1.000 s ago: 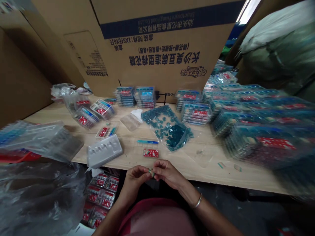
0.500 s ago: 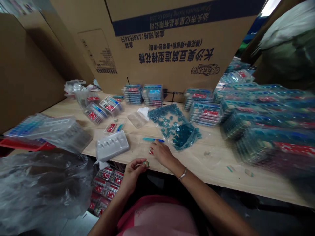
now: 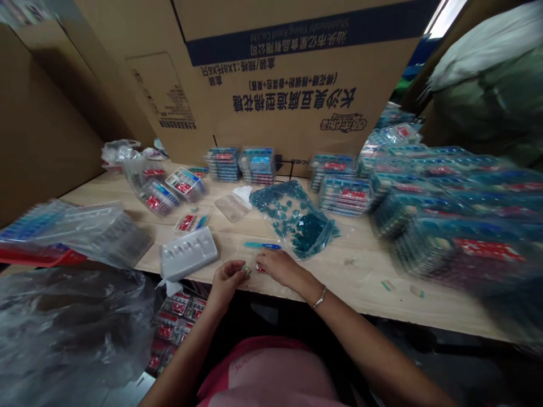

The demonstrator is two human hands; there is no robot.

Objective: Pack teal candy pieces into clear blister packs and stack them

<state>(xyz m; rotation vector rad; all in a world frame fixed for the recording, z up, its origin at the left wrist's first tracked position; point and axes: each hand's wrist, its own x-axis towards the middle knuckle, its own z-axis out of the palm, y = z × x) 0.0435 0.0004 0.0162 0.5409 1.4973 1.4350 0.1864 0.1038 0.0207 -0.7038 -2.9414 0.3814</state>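
My left hand (image 3: 227, 278) rests at the front edge of the wooden table (image 3: 339, 271), fingers pinched round a small pale piece (image 3: 245, 271). My right hand (image 3: 278, 265) lies just to its right, fingers curled down over a small red packet (image 3: 257, 267) that is mostly hidden under them. A blue stick-like tool (image 3: 262, 245) lies on the table just beyond the right hand. A clear bag of teal pieces (image 3: 297, 217) sits behind it. A grey moulded tray (image 3: 188, 254) is left of my left hand.
Stacks of packed clear blister boxes (image 3: 424, 186) cover the right side and back of the table. A large cardboard box (image 3: 280, 79) stands behind. Loose plastic bags and trays (image 3: 85, 232) lie at left; more packs (image 3: 178, 316) sit below the table edge.
Both hands were together below the table edge; the right reached forward onto the red packet, and the left then followed up to the table edge with its small piece.
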